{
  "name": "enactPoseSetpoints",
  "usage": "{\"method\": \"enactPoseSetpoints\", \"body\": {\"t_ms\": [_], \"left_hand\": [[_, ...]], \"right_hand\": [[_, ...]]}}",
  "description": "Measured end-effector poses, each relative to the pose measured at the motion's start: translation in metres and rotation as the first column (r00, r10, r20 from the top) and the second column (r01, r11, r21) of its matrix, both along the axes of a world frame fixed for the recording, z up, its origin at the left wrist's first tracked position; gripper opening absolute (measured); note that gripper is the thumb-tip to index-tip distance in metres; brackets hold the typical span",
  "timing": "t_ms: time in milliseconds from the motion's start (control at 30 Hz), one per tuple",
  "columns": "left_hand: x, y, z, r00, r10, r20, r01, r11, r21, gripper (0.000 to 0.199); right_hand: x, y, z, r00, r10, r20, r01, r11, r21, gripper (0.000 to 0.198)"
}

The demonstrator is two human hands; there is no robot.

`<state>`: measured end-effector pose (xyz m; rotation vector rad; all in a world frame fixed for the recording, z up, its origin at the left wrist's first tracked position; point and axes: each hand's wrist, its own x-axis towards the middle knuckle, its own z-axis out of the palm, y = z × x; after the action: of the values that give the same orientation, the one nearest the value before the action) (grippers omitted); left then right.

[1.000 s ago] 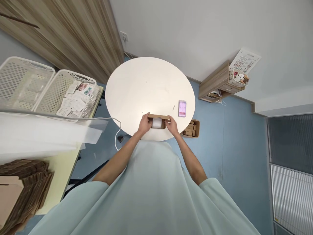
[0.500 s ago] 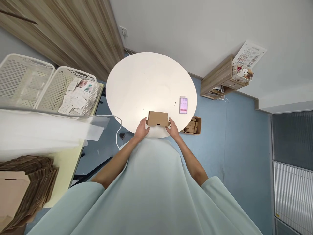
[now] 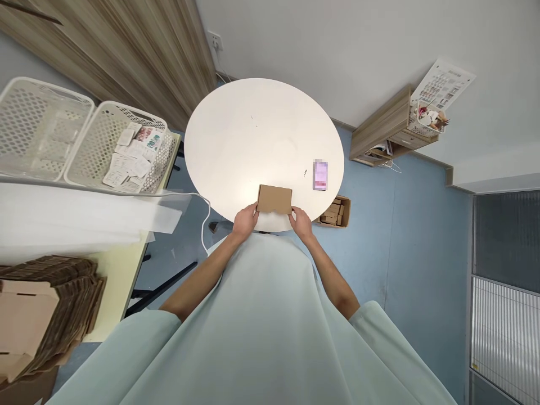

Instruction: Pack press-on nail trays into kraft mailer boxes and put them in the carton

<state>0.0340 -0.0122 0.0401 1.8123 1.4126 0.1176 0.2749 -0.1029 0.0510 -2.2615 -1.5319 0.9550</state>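
1. The left hand (image 3: 244, 223) has its fingers against the near left corner of a brown cardboard box (image 3: 274, 198).
2. The right hand (image 3: 302, 225) has its fingers at the near right corner of the same box; whether either set pinches the cardboard or only presses on it, I cannot tell.
3. The box lies between and just beyond both sets of fingers, its lid panel facing up and its uneven near edge towards the person.
4. Under the box, and stretching well beyond the fingers, is a round white table (image 3: 248, 146).
5. To the right of the right fingers and farther out, a pixelated pink rectangular item (image 3: 320, 175) rests on the tabletop.
6. Right of the right fingers, past the table's edge, an open carton (image 3: 347, 212) holds small brown boxes (image 3: 332, 214).
7. Left of the left fingers hangs a white cable (image 3: 209, 211); well apart, farther left, a perforated white basket (image 3: 90, 152) holds printed papers (image 3: 129, 163).
8. Left of the fingers and nearer the person is a stack of flat cardboard (image 3: 31, 320).
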Motion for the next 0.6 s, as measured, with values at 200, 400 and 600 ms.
{"method": "enactPoseSetpoints", "body": {"t_ms": [200, 400, 600], "left_hand": [[-0.001, -0.004, -0.017, 0.999, 0.037, -0.004, -0.037, 0.992, -0.121, 0.047], [0.001, -0.005, -0.025, 0.983, 0.164, 0.079, -0.142, 0.963, -0.229, 0.054], [0.006, -0.005, -0.03, 0.97, 0.226, 0.087, -0.197, 0.945, -0.261, 0.047]], "right_hand": [[0.0, -0.002, -0.011, 0.999, -0.003, -0.033, -0.002, 0.987, -0.161, 0.036], [-0.001, -0.006, -0.023, 0.997, -0.043, -0.071, 0.03, 0.983, -0.182, 0.038], [0.001, -0.006, -0.036, 0.98, -0.06, -0.19, 0.03, 0.987, -0.159, 0.033]]}}
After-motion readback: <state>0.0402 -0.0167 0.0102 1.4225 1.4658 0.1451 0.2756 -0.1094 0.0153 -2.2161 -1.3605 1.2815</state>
